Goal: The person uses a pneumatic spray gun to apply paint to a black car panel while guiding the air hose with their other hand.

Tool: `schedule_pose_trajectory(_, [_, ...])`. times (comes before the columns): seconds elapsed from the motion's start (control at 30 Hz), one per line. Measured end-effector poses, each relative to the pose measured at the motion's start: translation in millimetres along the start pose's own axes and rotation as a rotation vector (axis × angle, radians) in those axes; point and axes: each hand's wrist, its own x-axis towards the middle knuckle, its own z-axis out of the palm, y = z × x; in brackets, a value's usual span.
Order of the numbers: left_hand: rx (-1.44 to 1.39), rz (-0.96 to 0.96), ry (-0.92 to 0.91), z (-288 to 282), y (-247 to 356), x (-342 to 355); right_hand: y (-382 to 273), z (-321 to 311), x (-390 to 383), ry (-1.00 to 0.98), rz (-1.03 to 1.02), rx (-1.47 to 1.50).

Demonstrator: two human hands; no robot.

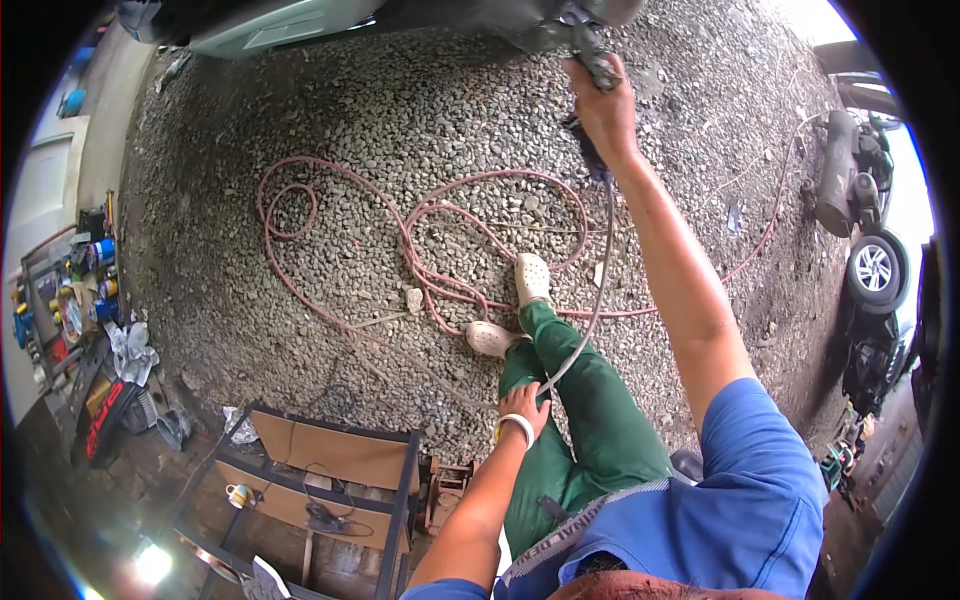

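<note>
Head view, looking down at a big gravel yard. A long pink hose loops all over the middle of it, and a dark metal cart with cardboard shelves sits at the near edge. Our right hand is stretched up toward the far edge, fingers wrapped tight round a dark power tool pressed at the underside of a vehicle. Its grey cable hangs down to our left hand, which rests on the green trouser knee with the cable running under the fingers; we can't tell if they pinch it. Our guess at the risk: hose loops lie right by the white clogs, so a step could snag and yank the tool.
</note>
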Motion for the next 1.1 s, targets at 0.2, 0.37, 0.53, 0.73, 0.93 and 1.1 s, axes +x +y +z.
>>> schedule_pose_trajectory(0.2, [-0.078,-0.046,0.068,7.9,-10.7,-16.8,-39.3,-13.3,-9.4,-0.007,0.121,0.099])
schedule_pose_trajectory(0.37, [-0.125,-0.028,0.166,2.5,-29.5,-39.1,-75.5,20.2,-24.3,-0.071,-0.012,0.000])
schedule_pose_trajectory(0.53, [-0.167,-0.040,0.170,-27.9,-38.9,-60.5,-119.7,20.2,-38.1,-0.261,-0.007,0.001])
schedule_pose_trajectory(0.73, [-0.112,0.016,0.246,-54.4,-28.7,-82.1,-111.1,-40.6,-6.1,-0.165,0.097,-0.072])
schedule_pose_trajectory(0.93, [-0.127,0.031,0.270,-74.4,-13.2,-87.9,-112.5,-85.2,18.0,0.099,0.072,-0.129])
schedule_pose_trajectory(1.1, [-0.110,0.019,0.232,-92.4,0.9,-87.1,-136.5,-81.4,9.1,-0.021,0.068,-0.119])
